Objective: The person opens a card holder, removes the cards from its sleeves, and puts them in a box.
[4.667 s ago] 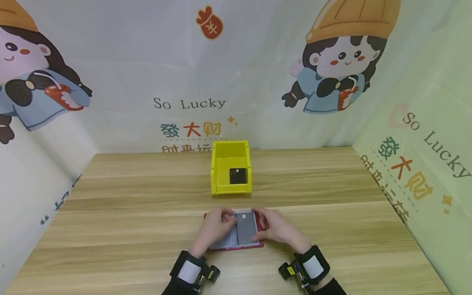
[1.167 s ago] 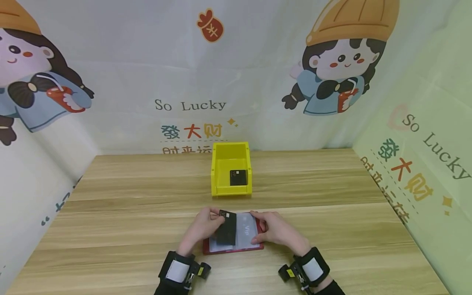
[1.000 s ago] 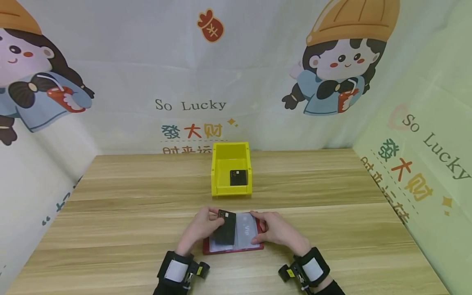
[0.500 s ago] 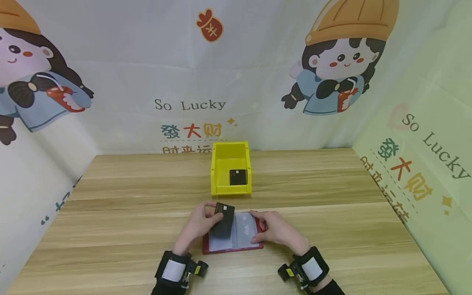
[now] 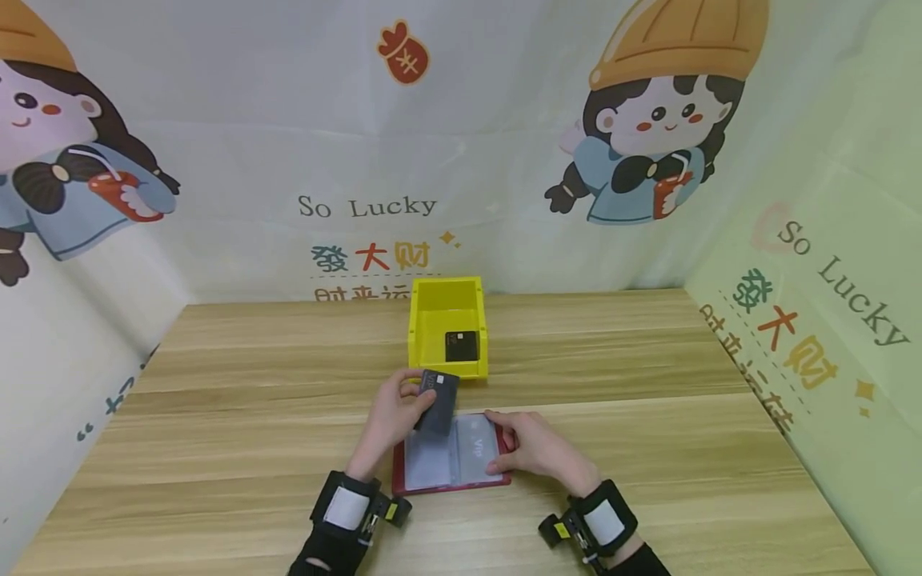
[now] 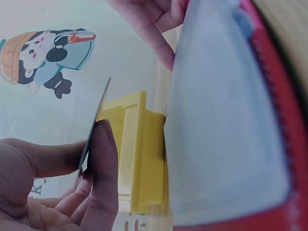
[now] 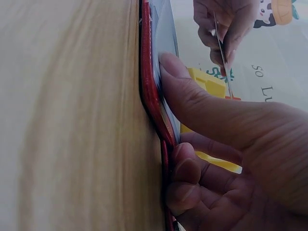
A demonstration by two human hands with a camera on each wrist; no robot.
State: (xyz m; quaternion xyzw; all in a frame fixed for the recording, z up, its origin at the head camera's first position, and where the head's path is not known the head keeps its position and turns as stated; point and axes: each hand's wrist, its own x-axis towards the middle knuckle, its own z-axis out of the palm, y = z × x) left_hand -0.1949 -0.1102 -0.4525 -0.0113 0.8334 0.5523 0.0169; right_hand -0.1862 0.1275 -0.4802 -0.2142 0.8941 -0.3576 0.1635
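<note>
Dark card [image 5: 438,391] pinched in raised left hand [image 5: 392,412], right hand [image 5: 529,448] pressing card holder [image 5: 450,464]

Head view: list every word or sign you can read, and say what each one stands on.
"So Lucky": back wall cloth.
"So Lucky": right wall cloth.
"Vip": card holder.
"发大财": both cloths.
Half-hidden row behind the yellow bin: unreadable.
Held card, bin card: too small.
</note>
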